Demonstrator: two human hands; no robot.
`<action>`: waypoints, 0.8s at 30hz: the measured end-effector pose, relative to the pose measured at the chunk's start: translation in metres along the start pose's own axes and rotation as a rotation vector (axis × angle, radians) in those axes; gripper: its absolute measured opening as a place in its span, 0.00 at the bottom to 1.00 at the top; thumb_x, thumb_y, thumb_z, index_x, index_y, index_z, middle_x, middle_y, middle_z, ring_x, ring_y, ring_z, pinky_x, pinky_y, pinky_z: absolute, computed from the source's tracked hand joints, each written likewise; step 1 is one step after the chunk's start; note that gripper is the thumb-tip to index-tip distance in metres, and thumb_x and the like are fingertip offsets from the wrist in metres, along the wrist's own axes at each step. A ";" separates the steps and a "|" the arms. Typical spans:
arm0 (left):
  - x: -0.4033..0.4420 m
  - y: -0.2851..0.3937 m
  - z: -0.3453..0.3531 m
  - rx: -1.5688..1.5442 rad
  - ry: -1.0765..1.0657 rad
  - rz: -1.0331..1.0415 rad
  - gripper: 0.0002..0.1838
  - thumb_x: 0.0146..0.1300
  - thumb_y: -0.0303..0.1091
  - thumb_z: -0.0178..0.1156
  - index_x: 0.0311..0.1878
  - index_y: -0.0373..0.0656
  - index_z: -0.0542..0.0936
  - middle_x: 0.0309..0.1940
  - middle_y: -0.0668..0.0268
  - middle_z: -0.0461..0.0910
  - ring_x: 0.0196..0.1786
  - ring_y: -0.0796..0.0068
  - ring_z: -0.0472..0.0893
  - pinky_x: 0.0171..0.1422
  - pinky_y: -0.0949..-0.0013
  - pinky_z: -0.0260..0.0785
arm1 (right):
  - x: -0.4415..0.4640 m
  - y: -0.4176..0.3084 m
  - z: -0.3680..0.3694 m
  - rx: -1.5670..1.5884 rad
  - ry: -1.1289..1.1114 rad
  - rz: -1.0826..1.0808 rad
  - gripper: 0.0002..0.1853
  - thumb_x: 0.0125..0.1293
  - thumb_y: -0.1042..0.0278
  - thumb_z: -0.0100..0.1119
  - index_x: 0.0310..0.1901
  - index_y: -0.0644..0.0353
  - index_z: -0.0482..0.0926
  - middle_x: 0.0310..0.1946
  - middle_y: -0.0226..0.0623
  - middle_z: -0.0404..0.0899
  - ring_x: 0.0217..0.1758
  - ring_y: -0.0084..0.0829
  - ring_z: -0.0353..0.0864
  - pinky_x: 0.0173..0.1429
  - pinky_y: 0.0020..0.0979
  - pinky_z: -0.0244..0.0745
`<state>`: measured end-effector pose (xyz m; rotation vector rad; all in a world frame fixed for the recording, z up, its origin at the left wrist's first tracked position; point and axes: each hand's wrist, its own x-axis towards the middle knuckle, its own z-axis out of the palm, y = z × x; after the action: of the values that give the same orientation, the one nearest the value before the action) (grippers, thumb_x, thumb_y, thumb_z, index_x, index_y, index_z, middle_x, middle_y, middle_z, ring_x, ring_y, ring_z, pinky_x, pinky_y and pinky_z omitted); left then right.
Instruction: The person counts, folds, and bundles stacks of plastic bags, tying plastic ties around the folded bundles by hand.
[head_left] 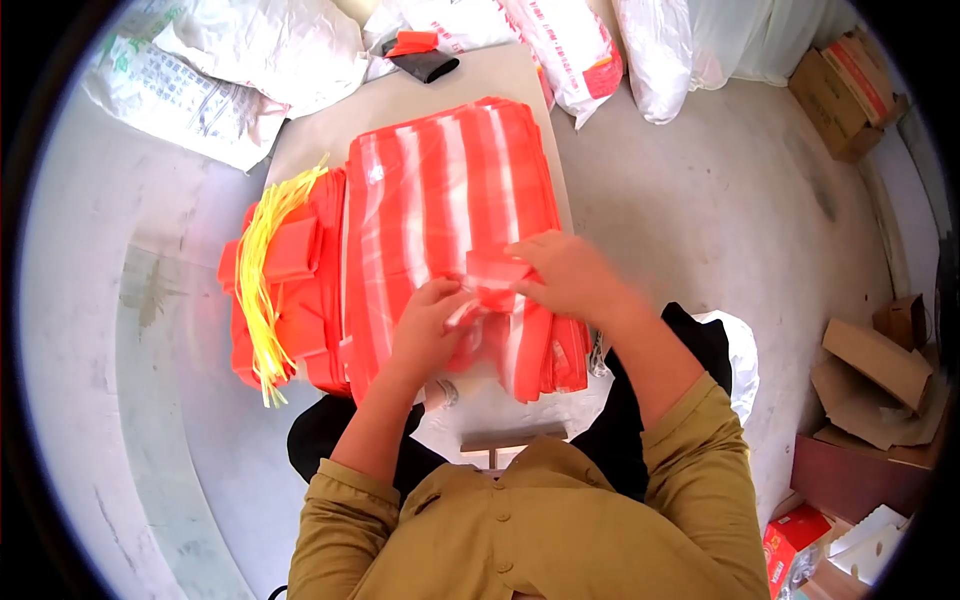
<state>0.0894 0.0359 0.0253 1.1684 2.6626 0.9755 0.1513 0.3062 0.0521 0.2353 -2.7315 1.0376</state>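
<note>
A thick stack of red-and-white striped plastic bags (pixel 430 190) lies on the table, its near part bunched up. My left hand (pixel 430 325) pinches the gathered plastic at the near edge of the top bag. From the right, my right hand (pixel 575 275) grips a folded red flap (pixel 490 268) of the same plastic, thumb and fingers around it. Slight motion blur softens the right hand, and the fingertips of both hands are partly hidden in the folds.
Left of the stack, a bundle of yellow ties (pixel 260 280) lies across folded red bags (pixel 320 240). A black-and-red roll (pixel 425 65) sits on the far end of the table (pixel 490 75). White sacks (pixel 265 50) stand behind; cardboard boxes (pixel 875 385) are at right.
</note>
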 end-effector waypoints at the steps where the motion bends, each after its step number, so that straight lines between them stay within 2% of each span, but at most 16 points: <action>1: 0.000 0.001 0.000 0.000 -0.002 0.003 0.24 0.54 0.22 0.72 0.57 0.45 0.88 0.61 0.55 0.80 0.67 0.51 0.78 0.71 0.56 0.73 | 0.003 0.003 0.013 -0.075 -0.009 -0.047 0.23 0.63 0.67 0.70 0.60 0.59 0.83 0.50 0.41 0.88 0.55 0.44 0.85 0.70 0.44 0.72; 3: -0.001 0.003 0.001 0.029 0.003 0.009 0.23 0.55 0.23 0.73 0.56 0.45 0.88 0.61 0.55 0.80 0.67 0.50 0.78 0.70 0.56 0.73 | 0.011 0.000 0.027 -0.226 -0.028 -0.141 0.28 0.62 0.67 0.71 0.65 0.58 0.80 0.52 0.44 0.87 0.54 0.47 0.84 0.67 0.43 0.73; 6: 0.000 0.006 0.000 0.024 0.006 0.001 0.21 0.56 0.25 0.74 0.55 0.44 0.88 0.60 0.54 0.80 0.66 0.50 0.78 0.69 0.56 0.74 | 0.018 -0.015 0.019 -0.083 -0.210 0.011 0.29 0.61 0.71 0.68 0.66 0.56 0.79 0.52 0.43 0.87 0.56 0.46 0.83 0.68 0.45 0.72; 9: -0.001 0.002 0.003 0.017 0.035 0.033 0.21 0.56 0.26 0.75 0.55 0.43 0.87 0.59 0.54 0.80 0.65 0.50 0.79 0.68 0.56 0.75 | 0.020 -0.008 0.020 0.083 -0.153 -0.030 0.29 0.59 0.74 0.66 0.65 0.51 0.80 0.44 0.38 0.88 0.49 0.42 0.86 0.60 0.44 0.77; 12: -0.001 0.002 0.003 0.020 0.038 0.036 0.21 0.55 0.26 0.75 0.55 0.43 0.87 0.59 0.55 0.80 0.65 0.50 0.79 0.67 0.56 0.75 | 0.016 -0.018 -0.001 0.286 -0.326 0.043 0.28 0.60 0.75 0.64 0.65 0.55 0.78 0.43 0.35 0.87 0.50 0.41 0.85 0.70 0.46 0.70; 15: -0.003 0.004 0.002 0.024 0.007 0.010 0.27 0.51 0.23 0.75 0.58 0.41 0.85 0.62 0.56 0.79 0.67 0.50 0.77 0.70 0.56 0.73 | 0.013 -0.018 -0.020 0.351 -0.608 -0.042 0.26 0.61 0.74 0.65 0.63 0.56 0.80 0.41 0.35 0.87 0.48 0.37 0.86 0.65 0.42 0.75; 18: -0.005 0.005 -0.001 0.048 -0.026 0.013 0.33 0.47 0.21 0.76 0.61 0.42 0.83 0.65 0.56 0.77 0.70 0.50 0.75 0.73 0.55 0.72 | 0.007 -0.034 -0.054 0.448 -0.847 0.053 0.21 0.63 0.73 0.65 0.59 0.57 0.82 0.40 0.35 0.87 0.47 0.32 0.86 0.59 0.38 0.78; 21: -0.004 0.010 -0.004 0.048 -0.027 0.036 0.36 0.45 0.21 0.76 0.63 0.44 0.82 0.67 0.55 0.75 0.72 0.48 0.73 0.75 0.53 0.70 | 0.005 -0.032 -0.066 0.731 -0.730 0.272 0.17 0.67 0.69 0.64 0.57 0.57 0.84 0.41 0.36 0.87 0.48 0.30 0.86 0.54 0.36 0.80; 24: -0.005 0.017 -0.005 0.161 -0.012 0.135 0.36 0.46 0.26 0.76 0.64 0.48 0.82 0.71 0.54 0.73 0.77 0.42 0.69 0.77 0.45 0.67 | 0.007 -0.015 -0.035 0.479 -0.272 0.156 0.15 0.70 0.65 0.63 0.56 0.59 0.84 0.41 0.37 0.87 0.49 0.30 0.87 0.53 0.36 0.79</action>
<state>0.1025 0.0384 0.0383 1.3972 2.7264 0.7803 0.1523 0.3178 0.0893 0.2546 -2.7170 1.8217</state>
